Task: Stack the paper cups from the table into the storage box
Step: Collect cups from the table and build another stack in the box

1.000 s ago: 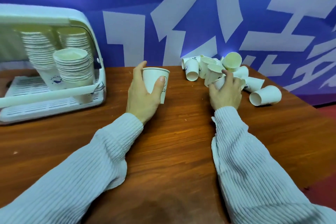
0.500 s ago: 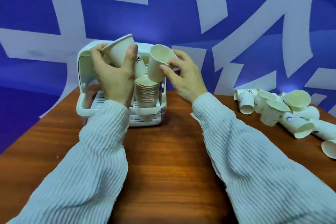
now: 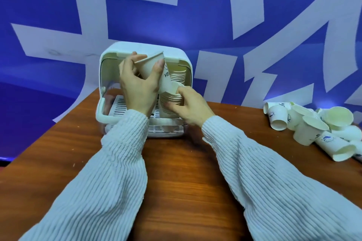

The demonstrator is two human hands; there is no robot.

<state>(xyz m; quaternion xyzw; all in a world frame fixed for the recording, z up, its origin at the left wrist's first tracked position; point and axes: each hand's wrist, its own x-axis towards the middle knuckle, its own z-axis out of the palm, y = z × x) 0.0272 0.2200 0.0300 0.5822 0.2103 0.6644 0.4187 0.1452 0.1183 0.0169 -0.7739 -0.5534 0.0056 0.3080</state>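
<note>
Hands (image 3: 139, 86) at white box (image 3: 184, 58), brown wooden table (image 3: 186, 172), blue wall (image 3: 195, 15)

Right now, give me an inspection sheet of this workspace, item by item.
Surface: brown wooden table, bare between the sleeves.
Job's things: white storage box open toward the person, stacked cups at its front and more stacks behind.
Clutter: loose paper cups heaped at the table's right edge, most on their sides.
Grippers: left hand grips a tilted paper cup above the front stack; right hand holds that stack's top cup by the rim.
Cables: nothing seen.
Surroundings: blue wall with large white shapes.
</note>
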